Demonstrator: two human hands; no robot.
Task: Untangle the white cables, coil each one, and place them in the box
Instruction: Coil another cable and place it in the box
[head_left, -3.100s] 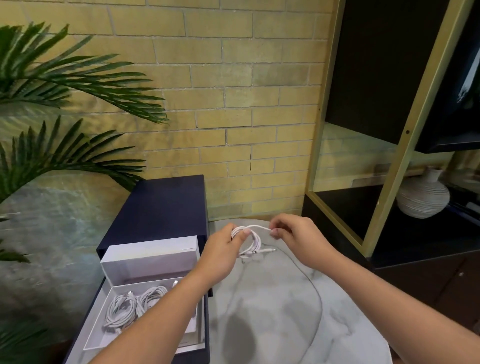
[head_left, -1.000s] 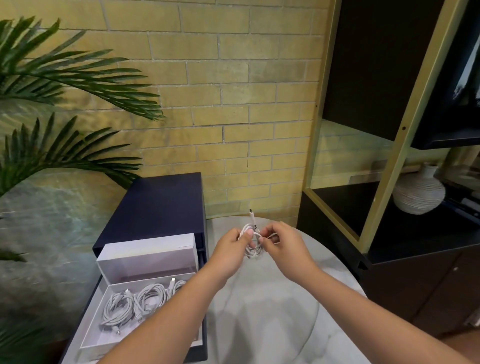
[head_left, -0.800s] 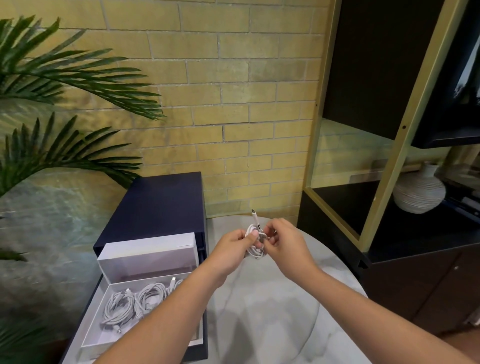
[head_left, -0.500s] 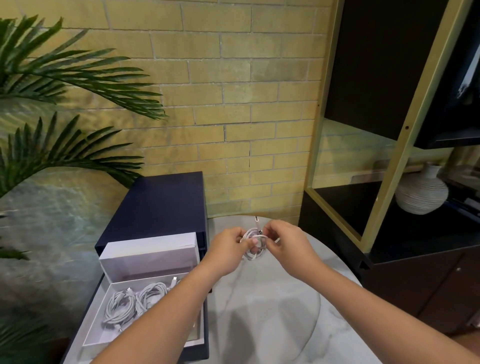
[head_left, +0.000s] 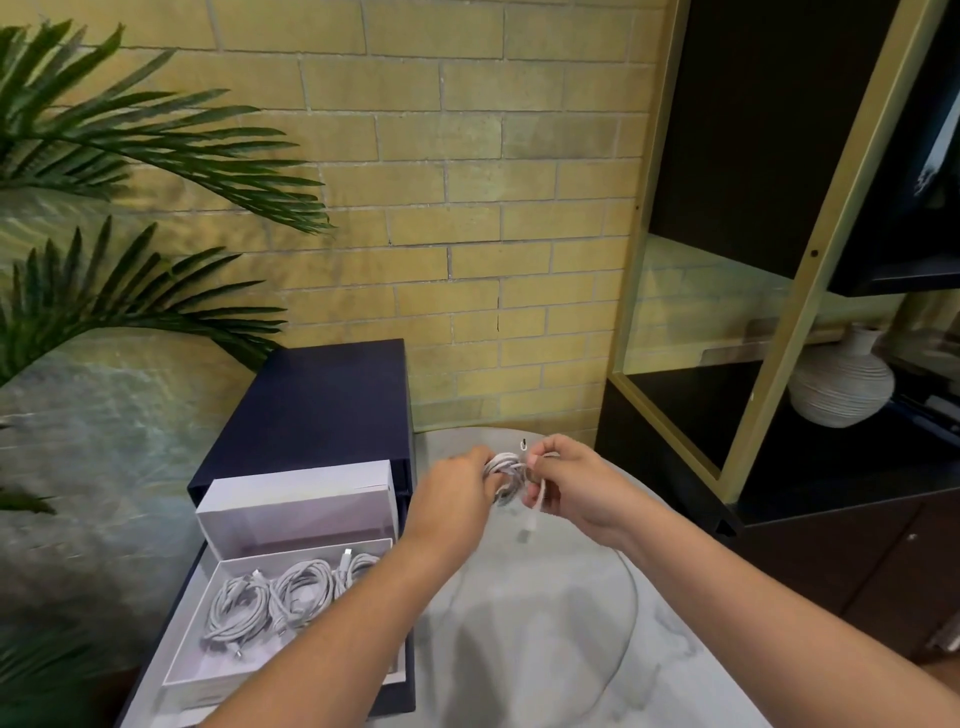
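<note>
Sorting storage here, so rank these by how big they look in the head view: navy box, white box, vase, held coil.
1. navy box, largest
2. white box, sitting within its outline
3. vase, which stands farther off, so its true size is unsure
4. coil, smallest

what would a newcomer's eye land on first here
Mid-frame, over the marble table, the left hand grips a small coil of white cable while the right hand pinches its loose end, a connector dangling below. At lower left, an open white box holds several coiled cables. Green palm fronds fill the left edge.
</note>
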